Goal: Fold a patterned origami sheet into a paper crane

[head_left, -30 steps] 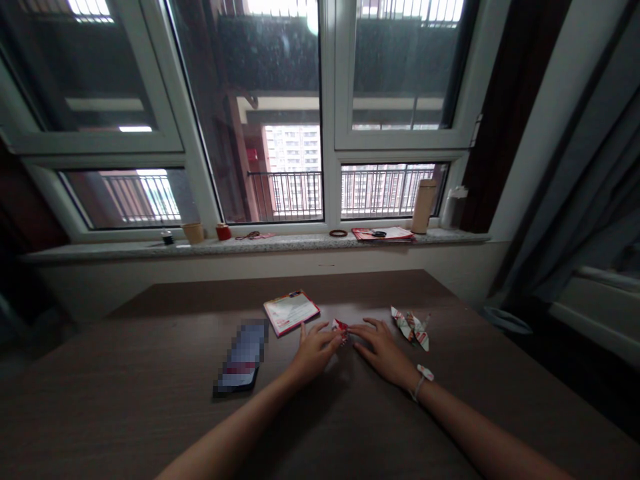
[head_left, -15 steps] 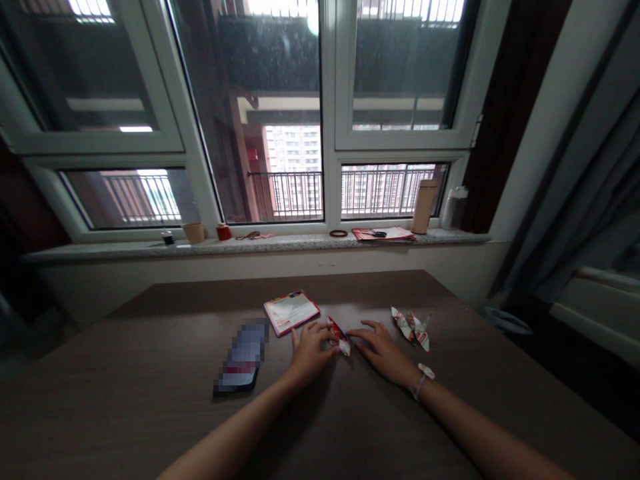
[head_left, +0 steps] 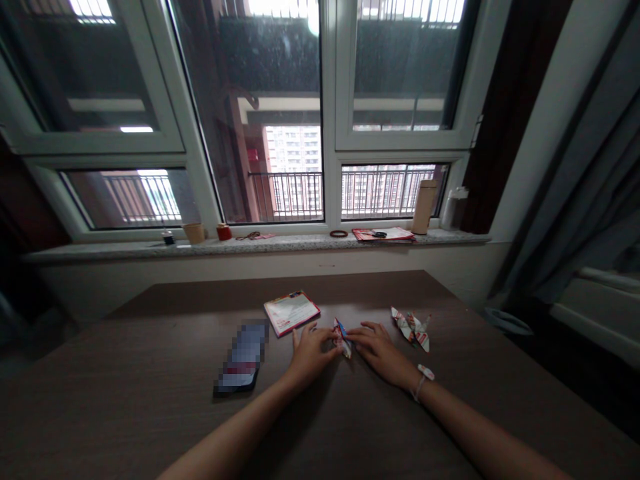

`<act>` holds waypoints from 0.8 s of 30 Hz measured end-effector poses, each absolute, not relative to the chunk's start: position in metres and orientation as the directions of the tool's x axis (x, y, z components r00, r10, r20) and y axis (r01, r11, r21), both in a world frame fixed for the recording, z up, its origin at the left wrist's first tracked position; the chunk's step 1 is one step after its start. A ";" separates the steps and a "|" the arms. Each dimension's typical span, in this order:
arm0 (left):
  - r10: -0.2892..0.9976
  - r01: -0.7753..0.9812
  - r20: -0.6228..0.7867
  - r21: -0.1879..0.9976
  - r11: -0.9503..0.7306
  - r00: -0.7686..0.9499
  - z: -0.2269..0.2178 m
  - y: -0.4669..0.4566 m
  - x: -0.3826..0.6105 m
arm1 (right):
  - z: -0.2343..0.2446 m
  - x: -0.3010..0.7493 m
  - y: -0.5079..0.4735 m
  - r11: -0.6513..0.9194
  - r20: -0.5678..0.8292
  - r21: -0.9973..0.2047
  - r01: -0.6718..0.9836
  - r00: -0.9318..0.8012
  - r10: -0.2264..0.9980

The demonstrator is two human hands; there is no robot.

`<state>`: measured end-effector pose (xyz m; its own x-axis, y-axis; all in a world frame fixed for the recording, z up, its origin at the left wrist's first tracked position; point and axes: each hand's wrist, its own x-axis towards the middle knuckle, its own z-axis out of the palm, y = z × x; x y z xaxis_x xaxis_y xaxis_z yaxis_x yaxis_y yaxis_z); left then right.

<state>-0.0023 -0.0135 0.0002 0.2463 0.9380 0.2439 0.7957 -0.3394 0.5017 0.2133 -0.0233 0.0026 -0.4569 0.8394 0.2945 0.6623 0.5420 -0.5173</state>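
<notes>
A small piece of folded paper [head_left: 343, 341], red, white and blue, stands on the brown table between my hands. My left hand [head_left: 313, 350] pinches its left side between thumb and fingers. My right hand [head_left: 380, 347], with a bracelet [head_left: 424, 380] at the wrist, has its fingers stretched out, the tips at the paper's right edge. Whether those tips press on it is too small to tell. To the right of my right hand lie folded paper pieces [head_left: 411, 328] with a printed pattern.
A stack of printed paper sheets [head_left: 291, 312] lies behind my left hand, and a blurred phone [head_left: 243, 360] is to its left. On the windowsill [head_left: 295, 244] are a paper cup [head_left: 194, 233], a red spool [head_left: 223, 232], scissors [head_left: 379, 234] on papers and a tan bottle [head_left: 424, 207].
The folded paper has opened slightly and shows a blue face. My right fingers have come closer together at its edge. My left hand stays nearly in place.
</notes>
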 end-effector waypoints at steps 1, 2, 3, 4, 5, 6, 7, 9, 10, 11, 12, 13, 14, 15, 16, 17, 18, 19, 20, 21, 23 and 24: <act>0.937 0.798 0.244 0.497 -0.341 0.249 0.000 -0.013 -0.002 | 0.002 0.213 -0.023 0.542 0.296 -0.518 0.662 -0.456 0.839; 0.936 0.799 0.243 0.492 -0.345 0.255 0.000 -0.014 -0.002 | 0.001 0.214 -0.023 0.543 0.298 -0.519 0.660 -0.456 0.839; 0.934 0.801 0.243 0.486 -0.351 0.262 0.000 -0.014 -0.002 | 0.001 0.214 -0.022 0.542 0.299 -0.521 0.659 -0.454 0.839; 0.931 0.801 0.242 0.480 -0.358 0.272 0.000 -0.014 -0.002 | 0.000 0.214 -0.022 0.541 0.299 -0.524 0.658 -0.452 0.840; 0.928 0.800 0.241 0.474 -0.367 0.283 0.001 -0.014 -0.002 | -0.001 0.214 -0.021 0.539 0.298 -0.526 0.657 -0.451 0.841; 0.925 0.799 0.239 0.470 -0.375 0.294 0.001 -0.015 -0.002 | -0.001 0.214 -0.021 0.538 0.295 -0.528 0.657 -0.452 0.842; 0.924 0.799 0.235 0.466 -0.380 0.303 0.002 -0.015 -0.002 | -0.002 0.214 -0.021 0.537 0.293 -0.528 0.658 -0.453 0.842; 0.922 0.800 0.225 0.461 -0.385 0.314 0.003 -0.015 -0.002 | -0.002 0.214 -0.020 0.537 0.289 -0.525 0.660 -0.455 0.842; 0.921 0.801 0.222 0.456 -0.388 0.320 0.003 -0.015 -0.002 | -0.002 0.214 -0.020 0.537 0.285 -0.523 0.662 -0.459 0.842; 0.919 0.801 0.219 0.450 -0.394 0.329 0.003 -0.015 -0.003 | -0.002 0.214 -0.020 0.536 0.280 -0.520 0.664 -0.461 0.842; 0.915 0.800 0.218 0.444 -0.403 0.339 0.003 -0.015 -0.004 | -0.001 0.214 -0.020 0.534 0.273 -0.519 0.668 -0.463 0.843; 0.911 0.799 0.218 0.439 -0.412 0.350 0.003 -0.014 -0.005 | -0.001 0.214 -0.021 0.531 0.265 -0.517 0.672 -0.464 0.845; 0.908 0.797 0.219 0.435 -0.420 0.358 0.003 -0.013 -0.005 | -0.001 0.214 -0.021 0.528 0.258 -0.514 0.676 -0.464 0.847; 0.905 0.795 0.221 0.432 -0.426 0.365 0.003 -0.013 -0.006 | -0.001 0.214 -0.021 0.525 0.253 -0.511 0.681 -0.464 0.849; 0.903 0.794 0.221 0.429 -0.430 0.370 0.003 -0.012 -0.007 | 0.000 0.214 -0.021 0.523 0.249 -0.508 0.684 -0.465 0.850; 0.901 0.793 0.223 0.427 -0.434 0.373 0.003 -0.012 -0.007 | 0.000 0.214 -0.021 0.523 0.246 -0.504 0.687 -0.466 0.850; 0.899 0.793 0.226 0.423 -0.438 0.375 0.003 -0.011 -0.007 | 0.000 0.214 -0.021 0.524 0.246 -0.500 0.690 -0.467 0.849; 0.897 0.793 0.230 0.420 -0.442 0.378 0.003 -0.011 -0.008 | 0.000 0.213 -0.021 0.526 0.245 -0.495 0.691 -0.470 0.848; 0.895 0.792 0.233 0.416 -0.446 0.381 0.003 -0.011 -0.007 | 0.001 0.213 -0.021 0.530 0.243 -0.490 0.692 -0.475 0.846; 0.894 0.792 0.236 0.415 -0.448 0.382 0.003 -0.011 -0.007 | 0.001 0.213 -0.021 0.533 0.243 -0.485 0.693 -0.479 0.844; 0.893 0.791 0.238 0.415 -0.450 0.382 0.003 -0.011 -0.007 | 0.002 0.213 -0.022 0.541 0.243 -0.475 0.694 -0.487 0.839; 0.892 0.789 0.243 0.417 -0.451 0.382 0.003 -0.011 -0.006 | 0.003 0.213 -0.022 0.543 0.244 -0.472 0.694 -0.489 0.837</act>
